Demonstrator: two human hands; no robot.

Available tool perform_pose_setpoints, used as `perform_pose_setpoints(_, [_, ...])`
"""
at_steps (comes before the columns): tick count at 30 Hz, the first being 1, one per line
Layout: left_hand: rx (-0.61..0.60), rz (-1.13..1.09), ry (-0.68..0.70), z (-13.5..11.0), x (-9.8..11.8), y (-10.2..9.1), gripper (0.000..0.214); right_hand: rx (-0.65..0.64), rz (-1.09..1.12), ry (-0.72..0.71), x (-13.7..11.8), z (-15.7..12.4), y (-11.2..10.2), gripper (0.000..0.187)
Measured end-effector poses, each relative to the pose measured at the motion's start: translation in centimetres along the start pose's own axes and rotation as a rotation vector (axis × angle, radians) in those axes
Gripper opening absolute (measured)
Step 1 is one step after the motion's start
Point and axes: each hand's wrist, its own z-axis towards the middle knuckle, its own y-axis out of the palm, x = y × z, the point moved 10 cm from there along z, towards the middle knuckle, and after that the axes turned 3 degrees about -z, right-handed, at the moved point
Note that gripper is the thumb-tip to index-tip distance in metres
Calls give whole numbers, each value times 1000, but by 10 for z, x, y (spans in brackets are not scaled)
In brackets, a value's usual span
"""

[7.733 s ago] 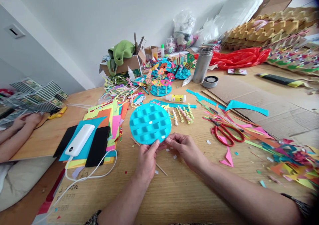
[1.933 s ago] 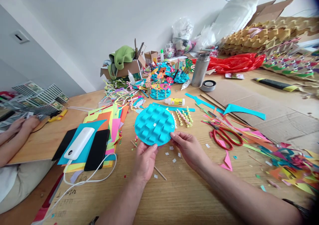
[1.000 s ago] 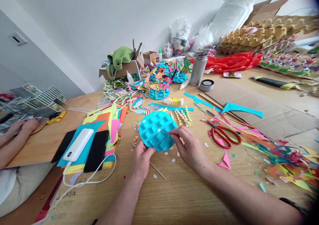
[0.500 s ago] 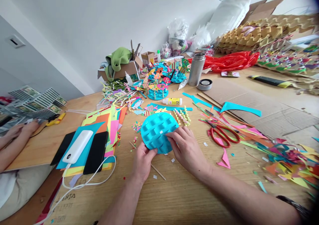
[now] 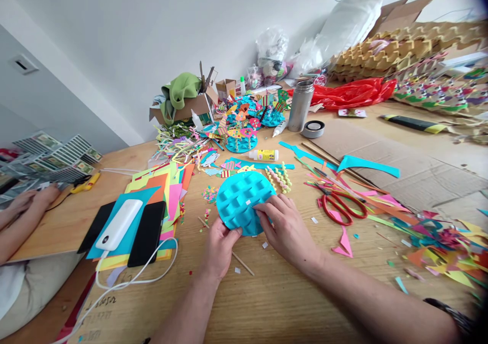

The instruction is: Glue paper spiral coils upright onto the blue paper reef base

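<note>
A round blue paper disc (image 5: 240, 196) with rows of raised folds is held tilted above the table. My left hand (image 5: 221, 247) grips its lower left edge, thumb on the front and fingers behind. Over the disc's right side, my right hand (image 5: 285, 227) has its thumb and index finger pinched together close to the surface; whatever is between them is too small to make out. A tiny white square (image 5: 248, 202) lies on the disc near those fingertips. More white bits, such as one paper square (image 5: 237, 270), and a thin wooden stick (image 5: 243, 263) lie below.
Red-handled scissors (image 5: 343, 207) and paper scraps (image 5: 438, 242) are on the right. Behind the disc are curled paper strips (image 5: 280, 177), a glue bottle (image 5: 264, 155), paper fish (image 5: 230, 165) and a metal flask (image 5: 301, 106). A white power bank (image 5: 119, 224) and phone (image 5: 147, 233) sit left, near another person's hands (image 5: 36, 197).
The disc and both hands have shifted very slightly to the right. The left hand's grip and the right hand's pinch look the same.
</note>
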Motion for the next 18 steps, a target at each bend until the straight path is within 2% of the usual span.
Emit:
perform_pose_setpoints(12, [-3, 6, 6, 2, -1, -1, 30, -14, 21, -4, 0, 1, -1, 20])
perform_pose_setpoints(18, [3, 9, 0, 1, 0, 0, 30, -22, 45, 39, 5, 0, 4, 19])
